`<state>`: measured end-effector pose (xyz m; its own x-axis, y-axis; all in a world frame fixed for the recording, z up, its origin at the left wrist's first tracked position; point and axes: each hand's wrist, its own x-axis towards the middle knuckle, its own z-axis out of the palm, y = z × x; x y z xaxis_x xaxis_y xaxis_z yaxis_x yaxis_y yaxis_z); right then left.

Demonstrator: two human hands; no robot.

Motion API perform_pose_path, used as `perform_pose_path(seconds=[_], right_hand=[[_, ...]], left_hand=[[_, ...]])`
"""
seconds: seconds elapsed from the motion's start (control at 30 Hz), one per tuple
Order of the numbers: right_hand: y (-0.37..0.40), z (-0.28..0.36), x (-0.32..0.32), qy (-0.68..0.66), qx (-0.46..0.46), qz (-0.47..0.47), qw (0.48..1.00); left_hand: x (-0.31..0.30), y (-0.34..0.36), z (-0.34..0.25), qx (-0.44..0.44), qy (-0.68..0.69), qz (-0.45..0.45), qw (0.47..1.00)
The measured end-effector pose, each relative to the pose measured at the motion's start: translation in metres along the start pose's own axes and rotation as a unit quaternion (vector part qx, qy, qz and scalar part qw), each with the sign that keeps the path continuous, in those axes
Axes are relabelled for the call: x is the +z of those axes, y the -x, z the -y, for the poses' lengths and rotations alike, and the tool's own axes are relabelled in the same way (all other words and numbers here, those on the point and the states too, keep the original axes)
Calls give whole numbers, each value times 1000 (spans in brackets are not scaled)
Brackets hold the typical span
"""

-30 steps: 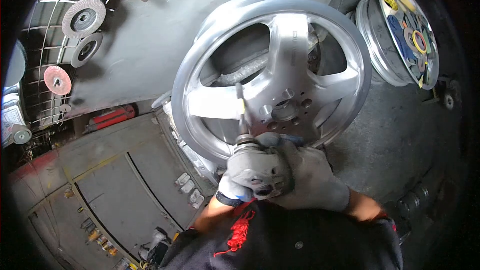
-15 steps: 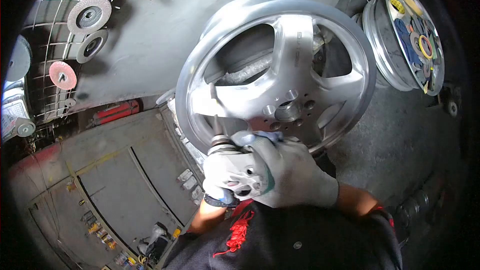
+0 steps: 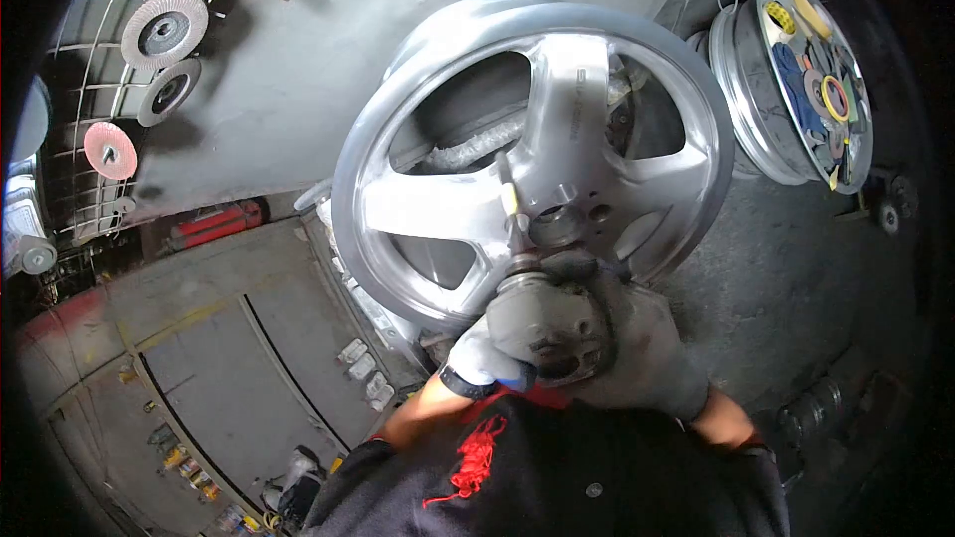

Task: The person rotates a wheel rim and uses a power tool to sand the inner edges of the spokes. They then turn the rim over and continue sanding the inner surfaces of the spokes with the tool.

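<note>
A large silver alloy wheel (image 3: 572, 109) lies tilted in front of me, its spokes and hub facing up. Both my hands, in pale gloves, hold a grey power tool (image 3: 545, 323) below the hub. On the tool's left side, my left hand (image 3: 479, 356) is wrapped round its body. My right hand (image 3: 642, 338) grips it from the right, with its fingers over the top. The tool's narrow tip (image 3: 508, 189) points up at the wheel face, beside the hub and the left spoke. Whether the tip touches the metal cannot be made out.
Sanding discs (image 3: 164, 30) hang on a wire rack at the upper left. A second wheel (image 3: 756, 99) stands at the right, with a tray of discs and tape (image 3: 863, 154) against it. A red cylinder (image 3: 217, 225) lies at the left, above a grey panel (image 3: 204, 378).
Both hands and the tool have moved right, taking the tip from the left spoke's middle to beside the hub. The wheel and surroundings have shifted slightly left in view.
</note>
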<state>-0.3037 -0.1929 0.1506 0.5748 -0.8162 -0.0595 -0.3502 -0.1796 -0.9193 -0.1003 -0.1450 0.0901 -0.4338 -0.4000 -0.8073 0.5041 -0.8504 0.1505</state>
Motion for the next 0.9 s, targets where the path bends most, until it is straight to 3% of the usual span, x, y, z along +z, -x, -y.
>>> perform_pose_path(seconds=[0.03,0.07,0.1,0.2,0.37,0.5,0.6,0.7,0.9], right_hand=[[2,-1,-2,15,11,-1,1000],[3,-3,-4,16,10,1,1000],[5,-4,-6,31,21,2,999],[4,-6,-3,37,14,10,999],[-1,-1,11,13,-6,41,999],[-16,3,23,-3,-47,57,997],[-20,2,33,16,-47,86,995],[-17,1,30,19,-34,93,995],[7,-6,20,-10,-2,41,999]], left_hand=[[-12,-9,13,163,-147,93,971],[-21,-15,26,318,-287,180,886],[-19,-14,31,210,-90,197,953],[-29,-28,27,196,15,263,945],[-20,17,25,319,-134,189,919],[-45,26,25,338,-322,38,883],[-58,30,25,329,-398,-18,856],[-59,30,28,318,-396,-13,861],[-35,23,34,331,-265,88,901]])
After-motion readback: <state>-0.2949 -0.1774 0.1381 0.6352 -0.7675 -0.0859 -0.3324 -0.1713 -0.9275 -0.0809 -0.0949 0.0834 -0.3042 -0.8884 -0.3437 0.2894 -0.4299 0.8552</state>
